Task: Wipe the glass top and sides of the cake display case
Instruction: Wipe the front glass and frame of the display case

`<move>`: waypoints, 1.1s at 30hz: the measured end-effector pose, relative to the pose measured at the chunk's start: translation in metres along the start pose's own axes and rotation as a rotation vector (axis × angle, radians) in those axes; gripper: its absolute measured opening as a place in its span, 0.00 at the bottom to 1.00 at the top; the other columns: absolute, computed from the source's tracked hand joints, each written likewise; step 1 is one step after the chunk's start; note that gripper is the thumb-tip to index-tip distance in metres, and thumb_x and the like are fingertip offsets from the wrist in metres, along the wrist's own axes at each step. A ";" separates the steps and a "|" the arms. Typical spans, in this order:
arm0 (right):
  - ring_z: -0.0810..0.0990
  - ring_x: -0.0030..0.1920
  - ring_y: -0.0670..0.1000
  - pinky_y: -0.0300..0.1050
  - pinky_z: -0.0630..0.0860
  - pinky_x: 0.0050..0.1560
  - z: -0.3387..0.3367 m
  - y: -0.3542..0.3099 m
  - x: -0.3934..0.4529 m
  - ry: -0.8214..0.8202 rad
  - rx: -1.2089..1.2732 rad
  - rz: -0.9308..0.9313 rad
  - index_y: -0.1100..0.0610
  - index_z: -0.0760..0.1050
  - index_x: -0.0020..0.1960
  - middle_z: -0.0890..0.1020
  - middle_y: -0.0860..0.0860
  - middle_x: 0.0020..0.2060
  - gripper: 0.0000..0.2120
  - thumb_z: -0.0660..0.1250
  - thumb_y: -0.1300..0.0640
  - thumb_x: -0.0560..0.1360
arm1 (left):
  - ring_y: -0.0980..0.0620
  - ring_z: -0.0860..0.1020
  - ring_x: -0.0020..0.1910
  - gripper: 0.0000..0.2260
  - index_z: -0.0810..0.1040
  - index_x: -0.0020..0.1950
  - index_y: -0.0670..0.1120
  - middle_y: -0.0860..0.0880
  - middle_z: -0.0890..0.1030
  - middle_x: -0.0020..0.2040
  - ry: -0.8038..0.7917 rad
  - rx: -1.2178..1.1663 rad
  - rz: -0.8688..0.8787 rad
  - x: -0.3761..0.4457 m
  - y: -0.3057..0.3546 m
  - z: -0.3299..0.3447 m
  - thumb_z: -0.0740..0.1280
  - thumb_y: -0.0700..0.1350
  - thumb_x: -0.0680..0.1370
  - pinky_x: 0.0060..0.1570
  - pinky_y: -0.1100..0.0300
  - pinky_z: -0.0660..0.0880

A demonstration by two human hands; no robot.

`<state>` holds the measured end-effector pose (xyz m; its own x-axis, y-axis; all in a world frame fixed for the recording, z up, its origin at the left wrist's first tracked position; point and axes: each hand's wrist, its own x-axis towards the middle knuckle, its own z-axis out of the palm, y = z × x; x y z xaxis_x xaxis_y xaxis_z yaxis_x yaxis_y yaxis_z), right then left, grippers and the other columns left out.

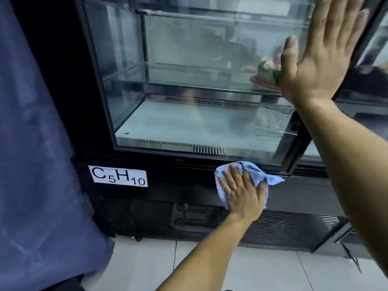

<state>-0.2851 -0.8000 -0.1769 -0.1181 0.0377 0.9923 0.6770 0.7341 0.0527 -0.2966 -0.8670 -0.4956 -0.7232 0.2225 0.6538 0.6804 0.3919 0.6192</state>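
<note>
Black-framed glass cake display case [98, 85] fills the upper and middle view, standing on pale floor tiles [241, 267]. Its big glass side pane [189, 59] faces the camera; the top is out of frame.

Crumpled light-blue microfibre cloth [255, 173] sits just below the pane's bottom edge, pressed against the case's black lower panel, above the slatted black vent grille [283, 229]. Left hand [241, 196] lies flat over the cloth, fingers straight and spread, palm pushing it onto the panel; thumb side disappears under a fold, so it looks like pressing rather than a closed grasp.

Right hand [321, 57] is up at the pane's right edge, fingers [333, 24] straight and together, palm flat on the glass, holding nothing. Probably bracing.

Inside the case: a clear glass shelf [168, 80] carrying a flower-decorated cake on a reddish board [267, 70], partly hidden behind the right hand. Below the shelf, a white floor tray with metal vent strips.

Left of the cloth on the same black panel: white printed label reading C5H10 [118, 176]. Left of the case: blue fabric curtain [31, 143].

Step, as I judge it: bottom end of a wipe on this side, cloth having run off the glass onto the frame. Glass looks hazy in places, but I can't tell smear from reflection.

Next move likely calls for bringing the cloth back up onto the pane with even flat pressure, working across in overlapping strokes, and shifting the right palm so its patch gets wiped too. Top and other sides not visible, so progress there cannot be told.
</note>
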 end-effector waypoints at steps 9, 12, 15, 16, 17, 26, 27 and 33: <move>0.54 0.80 0.68 0.62 0.47 0.81 -0.006 -0.003 -0.002 -0.038 0.020 -0.039 0.60 0.53 0.83 0.57 0.64 0.81 0.33 0.53 0.44 0.83 | 0.42 0.23 0.78 0.36 0.31 0.82 0.45 0.45 0.30 0.82 -0.247 0.625 1.181 0.060 -0.032 -0.037 0.46 0.60 0.83 0.76 0.42 0.24; 0.55 0.81 0.67 0.63 0.49 0.81 -0.007 0.001 -0.006 -0.097 0.006 -0.269 0.56 0.51 0.84 0.57 0.61 0.81 0.33 0.51 0.41 0.84 | 0.47 0.35 0.83 0.34 0.46 0.86 0.44 0.47 0.45 0.86 -0.262 0.609 1.438 0.084 -0.023 -0.034 0.51 0.57 0.84 0.79 0.46 0.29; 0.53 0.82 0.64 0.62 0.49 0.81 -0.007 0.009 -0.010 -0.175 -0.010 -0.553 0.52 0.48 0.84 0.55 0.56 0.83 0.34 0.52 0.39 0.83 | 0.50 0.46 0.85 0.32 0.54 0.85 0.43 0.45 0.51 0.86 -0.303 0.591 1.575 0.096 -0.011 -0.034 0.54 0.57 0.84 0.82 0.48 0.39; 0.52 0.82 0.62 0.62 0.49 0.81 -0.008 0.011 -0.011 -0.205 -0.012 -0.656 0.51 0.47 0.84 0.54 0.55 0.83 0.34 0.52 0.39 0.83 | 0.49 0.47 0.85 0.32 0.53 0.85 0.43 0.45 0.50 0.86 -0.298 0.585 1.600 0.097 -0.009 -0.033 0.54 0.58 0.84 0.82 0.48 0.38; 0.51 0.82 0.62 0.62 0.49 0.81 -0.008 0.014 -0.012 -0.222 -0.022 -0.742 0.51 0.48 0.84 0.53 0.54 0.83 0.34 0.52 0.40 0.83 | 0.48 0.47 0.85 0.33 0.51 0.85 0.42 0.44 0.50 0.86 -0.297 0.588 1.620 0.098 -0.008 -0.032 0.53 0.58 0.85 0.82 0.47 0.37; 0.53 0.82 0.62 0.64 0.54 0.80 -0.007 0.019 -0.011 -0.207 -0.070 -0.863 0.50 0.47 0.84 0.53 0.55 0.83 0.34 0.51 0.38 0.83 | 0.47 0.51 0.83 0.35 0.57 0.83 0.42 0.47 0.59 0.84 -0.190 0.469 1.517 0.104 -0.022 -0.043 0.58 0.58 0.81 0.81 0.48 0.39; 0.54 0.82 0.63 0.64 0.54 0.80 -0.007 0.018 -0.011 -0.197 -0.074 -0.861 0.50 0.48 0.84 0.54 0.55 0.83 0.35 0.51 0.38 0.83 | 0.46 0.48 0.83 0.37 0.50 0.85 0.41 0.47 0.55 0.84 -0.131 0.489 1.505 0.103 -0.026 -0.043 0.55 0.59 0.82 0.81 0.48 0.37; 0.55 0.81 0.63 0.63 0.54 0.80 -0.004 0.019 -0.014 -0.165 -0.081 -0.853 0.50 0.48 0.84 0.55 0.55 0.83 0.35 0.52 0.37 0.82 | 0.44 0.47 0.83 0.40 0.41 0.84 0.39 0.50 0.56 0.84 -0.041 0.533 1.420 0.107 -0.052 -0.060 0.54 0.61 0.82 0.82 0.49 0.37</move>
<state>-0.2680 -0.7895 -0.1897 -0.7077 -0.4004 0.5822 0.3589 0.5061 0.7843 -0.4026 -0.9169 -0.4316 0.4660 0.7028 0.5374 0.6806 0.1033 -0.7253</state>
